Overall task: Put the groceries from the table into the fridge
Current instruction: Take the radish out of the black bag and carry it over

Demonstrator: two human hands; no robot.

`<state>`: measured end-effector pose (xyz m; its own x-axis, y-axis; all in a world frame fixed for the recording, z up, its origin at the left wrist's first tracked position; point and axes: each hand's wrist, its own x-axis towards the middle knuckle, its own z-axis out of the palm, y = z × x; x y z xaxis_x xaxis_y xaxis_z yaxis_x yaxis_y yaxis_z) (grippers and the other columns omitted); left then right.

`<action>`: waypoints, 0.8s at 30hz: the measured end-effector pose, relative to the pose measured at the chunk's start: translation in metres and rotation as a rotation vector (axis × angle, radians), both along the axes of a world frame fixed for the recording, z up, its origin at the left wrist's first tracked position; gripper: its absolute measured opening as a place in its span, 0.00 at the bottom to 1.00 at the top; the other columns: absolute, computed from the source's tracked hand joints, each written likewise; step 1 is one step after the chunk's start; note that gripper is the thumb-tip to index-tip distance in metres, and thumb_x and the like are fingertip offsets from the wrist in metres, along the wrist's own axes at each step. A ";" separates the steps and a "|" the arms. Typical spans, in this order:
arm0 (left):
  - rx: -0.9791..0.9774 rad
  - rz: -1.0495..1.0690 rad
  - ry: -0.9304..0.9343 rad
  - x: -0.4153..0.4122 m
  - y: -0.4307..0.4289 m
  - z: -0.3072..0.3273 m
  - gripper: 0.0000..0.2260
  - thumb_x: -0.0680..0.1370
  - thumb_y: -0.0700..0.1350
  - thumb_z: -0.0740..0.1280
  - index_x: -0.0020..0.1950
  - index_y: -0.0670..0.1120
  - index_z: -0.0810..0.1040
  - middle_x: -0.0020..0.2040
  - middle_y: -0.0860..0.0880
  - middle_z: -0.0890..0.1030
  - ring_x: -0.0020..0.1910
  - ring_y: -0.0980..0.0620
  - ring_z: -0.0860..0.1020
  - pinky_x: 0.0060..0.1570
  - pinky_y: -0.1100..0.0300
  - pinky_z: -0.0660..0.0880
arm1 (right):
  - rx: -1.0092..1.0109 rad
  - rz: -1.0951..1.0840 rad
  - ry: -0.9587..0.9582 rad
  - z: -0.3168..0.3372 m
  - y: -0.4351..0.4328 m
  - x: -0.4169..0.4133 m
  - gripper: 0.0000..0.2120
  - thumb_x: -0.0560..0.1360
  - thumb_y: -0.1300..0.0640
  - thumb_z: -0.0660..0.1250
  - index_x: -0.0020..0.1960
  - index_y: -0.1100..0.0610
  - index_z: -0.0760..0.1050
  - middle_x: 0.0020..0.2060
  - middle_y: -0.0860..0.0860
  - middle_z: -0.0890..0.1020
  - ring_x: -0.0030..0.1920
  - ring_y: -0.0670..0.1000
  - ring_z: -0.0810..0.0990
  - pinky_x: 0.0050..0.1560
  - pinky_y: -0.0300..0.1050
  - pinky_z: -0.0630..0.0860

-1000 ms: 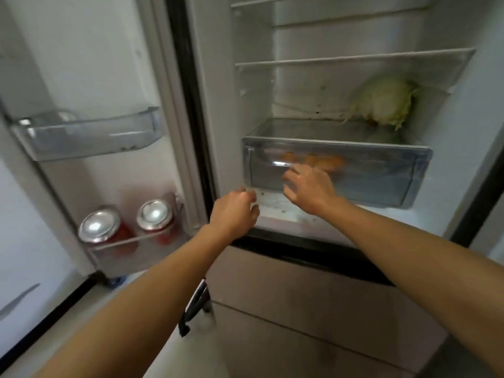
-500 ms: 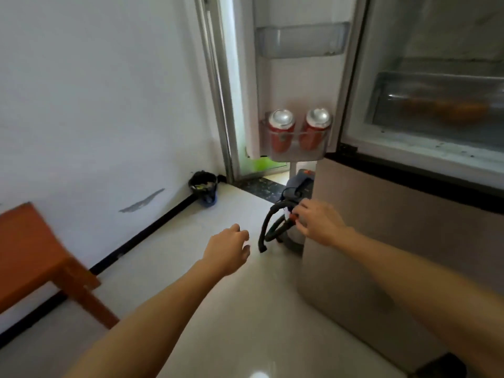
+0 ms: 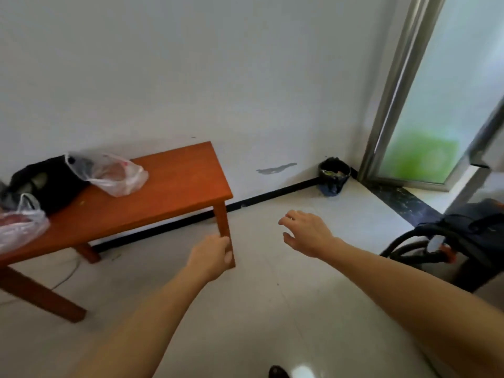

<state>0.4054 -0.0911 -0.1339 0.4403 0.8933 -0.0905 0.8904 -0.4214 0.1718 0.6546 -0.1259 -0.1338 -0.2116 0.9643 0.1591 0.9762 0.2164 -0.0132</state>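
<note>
Your left hand hangs with its grip loosely curled and nothing in it. It overlaps the near right leg of the orange-brown wooden bench, and I cannot tell whether it touches the leg. Your right hand is out over the pale tiled floor, its grip slack, fingers spread, holding nothing.

The groceries lie on the bench, well apart from both hands. A clear plastic bag with reddish contents sits near the back edge, and a second clear plastic bag is at the far left. A black soft bag lies between them. A small dark bin stands in the corner by the frosted glass door.
</note>
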 end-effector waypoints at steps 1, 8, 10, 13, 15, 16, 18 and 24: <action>0.004 0.036 0.015 -0.017 0.011 0.001 0.12 0.79 0.49 0.63 0.60 0.48 0.76 0.57 0.49 0.75 0.52 0.51 0.76 0.49 0.59 0.73 | -0.003 0.029 0.003 -0.001 0.021 -0.017 0.18 0.80 0.49 0.60 0.68 0.53 0.70 0.63 0.51 0.75 0.58 0.52 0.75 0.55 0.44 0.72; 0.031 0.293 0.084 -0.134 0.106 0.012 0.12 0.79 0.49 0.60 0.61 0.47 0.74 0.58 0.47 0.72 0.51 0.47 0.76 0.44 0.54 0.73 | -0.006 0.253 0.045 0.007 0.184 -0.128 0.16 0.78 0.48 0.60 0.64 0.51 0.71 0.58 0.50 0.75 0.56 0.52 0.77 0.52 0.46 0.76; 0.054 0.373 0.067 -0.165 0.128 0.018 0.13 0.79 0.49 0.61 0.61 0.47 0.74 0.57 0.47 0.73 0.52 0.46 0.76 0.48 0.52 0.74 | -0.002 0.306 0.040 0.013 0.223 -0.160 0.16 0.78 0.49 0.60 0.65 0.52 0.71 0.58 0.51 0.75 0.56 0.53 0.76 0.52 0.47 0.74; 0.037 0.477 0.046 -0.209 0.148 0.018 0.14 0.79 0.49 0.62 0.62 0.47 0.75 0.58 0.47 0.73 0.53 0.46 0.76 0.51 0.50 0.75 | -0.026 0.390 0.043 0.017 0.265 -0.210 0.18 0.78 0.50 0.61 0.67 0.52 0.70 0.61 0.52 0.75 0.58 0.54 0.76 0.53 0.49 0.74; 0.023 0.525 0.033 -0.238 0.162 0.014 0.14 0.79 0.48 0.63 0.62 0.46 0.75 0.58 0.48 0.73 0.53 0.47 0.76 0.52 0.50 0.75 | -0.041 0.453 0.023 0.017 0.288 -0.243 0.19 0.77 0.51 0.61 0.67 0.51 0.70 0.61 0.52 0.74 0.59 0.55 0.75 0.53 0.50 0.74; 0.025 0.548 0.021 -0.252 0.170 0.012 0.13 0.78 0.48 0.63 0.62 0.47 0.76 0.58 0.48 0.73 0.53 0.47 0.76 0.52 0.50 0.75 | -0.045 0.476 0.018 0.017 0.299 -0.259 0.19 0.77 0.51 0.61 0.67 0.52 0.70 0.61 0.52 0.75 0.59 0.55 0.75 0.54 0.50 0.74; 0.038 0.584 -0.004 -0.278 0.186 0.009 0.12 0.78 0.48 0.63 0.60 0.47 0.76 0.56 0.48 0.73 0.53 0.48 0.76 0.52 0.50 0.76 | -0.047 0.515 0.012 0.017 0.322 -0.291 0.18 0.78 0.51 0.60 0.67 0.52 0.70 0.61 0.52 0.75 0.59 0.55 0.75 0.54 0.51 0.75; 0.077 0.619 -0.003 -0.364 0.249 0.000 0.11 0.78 0.50 0.63 0.59 0.48 0.76 0.53 0.50 0.73 0.50 0.49 0.76 0.49 0.50 0.77 | -0.051 0.555 -0.016 0.011 0.394 -0.390 0.17 0.77 0.51 0.60 0.65 0.51 0.71 0.61 0.51 0.75 0.59 0.54 0.75 0.55 0.51 0.76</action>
<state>0.0411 0.1582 -0.1334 -0.1608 0.9869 -0.0151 0.9732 0.1611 0.1639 0.2649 0.2676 -0.1227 -0.6916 0.7142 0.1076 0.7164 0.6973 -0.0235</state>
